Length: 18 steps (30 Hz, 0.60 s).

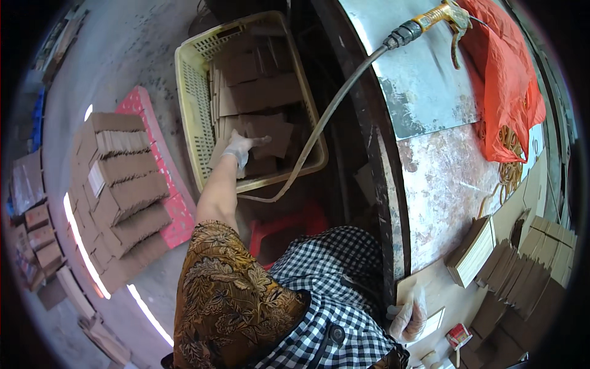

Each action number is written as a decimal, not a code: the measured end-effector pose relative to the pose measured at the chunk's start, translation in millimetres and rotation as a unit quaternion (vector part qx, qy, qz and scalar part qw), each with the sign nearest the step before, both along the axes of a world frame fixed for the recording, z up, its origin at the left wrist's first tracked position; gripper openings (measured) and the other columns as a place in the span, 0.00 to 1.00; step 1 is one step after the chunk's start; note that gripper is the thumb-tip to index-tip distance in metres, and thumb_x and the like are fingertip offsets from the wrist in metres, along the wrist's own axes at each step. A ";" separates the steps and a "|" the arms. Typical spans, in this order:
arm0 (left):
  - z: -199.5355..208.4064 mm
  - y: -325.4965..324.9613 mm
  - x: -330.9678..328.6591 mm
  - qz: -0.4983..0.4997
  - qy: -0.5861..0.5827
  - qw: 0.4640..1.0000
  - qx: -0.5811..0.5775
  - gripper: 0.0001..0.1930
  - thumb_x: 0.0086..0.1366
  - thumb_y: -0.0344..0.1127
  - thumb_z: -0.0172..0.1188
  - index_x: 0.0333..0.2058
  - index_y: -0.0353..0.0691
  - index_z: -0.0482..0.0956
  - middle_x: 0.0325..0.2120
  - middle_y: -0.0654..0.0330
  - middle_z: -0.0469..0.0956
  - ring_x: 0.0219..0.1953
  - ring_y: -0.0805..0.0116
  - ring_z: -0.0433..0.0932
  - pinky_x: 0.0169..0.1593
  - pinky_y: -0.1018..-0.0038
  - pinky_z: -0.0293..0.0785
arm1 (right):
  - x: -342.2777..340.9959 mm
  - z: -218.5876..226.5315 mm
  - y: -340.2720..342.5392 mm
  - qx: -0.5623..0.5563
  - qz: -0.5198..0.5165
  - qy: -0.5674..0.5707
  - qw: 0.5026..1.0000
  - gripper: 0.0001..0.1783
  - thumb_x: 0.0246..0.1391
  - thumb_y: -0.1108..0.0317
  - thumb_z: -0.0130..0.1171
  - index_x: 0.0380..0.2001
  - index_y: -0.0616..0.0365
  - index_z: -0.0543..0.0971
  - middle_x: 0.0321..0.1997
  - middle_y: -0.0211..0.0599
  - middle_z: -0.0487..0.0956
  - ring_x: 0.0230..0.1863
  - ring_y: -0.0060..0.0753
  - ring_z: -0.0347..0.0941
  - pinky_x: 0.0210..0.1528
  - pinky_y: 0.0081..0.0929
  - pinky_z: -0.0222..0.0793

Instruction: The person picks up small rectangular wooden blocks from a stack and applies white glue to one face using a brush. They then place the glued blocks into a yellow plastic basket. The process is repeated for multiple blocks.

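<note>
My left hand, in a thin whitish glove, reaches into a yellow plastic basket on the floor. Its fingers are spread over flat brown cardboard pieces lying inside; no piece is plainly gripped. More cardboard pieces stand and lie towards the basket's far end. My right hand, in a clear glove, rests at the near edge of the worktable. Its fingers are loosely extended beside a flat cardboard sheet, and nothing shows held in them.
An air hose with a yellow blow gun hangs from the table across the basket. A red bag holds rubber bands. Cardboard stacks stand at left by a pink board; more at right. A red stool is below.
</note>
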<state>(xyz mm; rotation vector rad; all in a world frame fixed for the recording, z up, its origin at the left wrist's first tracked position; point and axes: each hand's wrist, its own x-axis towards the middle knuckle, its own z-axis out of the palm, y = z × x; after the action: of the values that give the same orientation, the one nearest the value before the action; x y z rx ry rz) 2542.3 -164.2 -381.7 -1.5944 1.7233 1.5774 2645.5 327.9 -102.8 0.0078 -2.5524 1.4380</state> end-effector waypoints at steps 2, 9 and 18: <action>-7.8 2.1 -1.6 0.019 0.011 1.000 -0.003 0.74 0.34 0.46 0.83 0.69 0.32 0.34 0.66 0.42 0.56 0.68 0.53 0.56 0.69 0.61 0.53 | 6.4 -6.3 5.3 0.021 -0.004 -0.002 1.000 0.16 0.61 0.75 0.54 0.52 0.63 0.72 0.53 0.60 0.77 0.19 0.24 0.73 0.22 0.16 0.70; -34.7 16.3 -5.4 0.082 0.048 0.994 -0.054 0.70 0.30 0.42 0.85 0.67 0.30 0.45 0.63 0.43 0.61 0.65 0.54 0.62 0.67 0.64 0.59 | 4.0 -2.2 -4.4 0.044 -0.025 0.000 0.999 0.16 0.60 0.75 0.55 0.51 0.63 0.73 0.49 0.56 0.78 0.19 0.23 0.73 0.23 0.16 0.70; -28.4 -17.6 -13.7 -0.111 -0.056 0.991 -0.048 0.60 0.50 0.39 0.75 0.70 0.37 0.36 0.61 0.43 0.65 0.60 0.55 0.69 0.63 0.65 0.62 | 1.7 2.1 -3.9 0.057 -0.007 -0.021 0.998 0.17 0.61 0.75 0.54 0.53 0.64 0.74 0.51 0.56 0.79 0.19 0.21 0.74 0.25 0.16 0.70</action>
<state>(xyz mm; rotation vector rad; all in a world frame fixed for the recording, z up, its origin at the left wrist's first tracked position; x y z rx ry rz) 2528.5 -181.8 -410.2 -1.4454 1.8680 1.2938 2647.2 324.0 -100.7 -0.0223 -2.6584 1.2998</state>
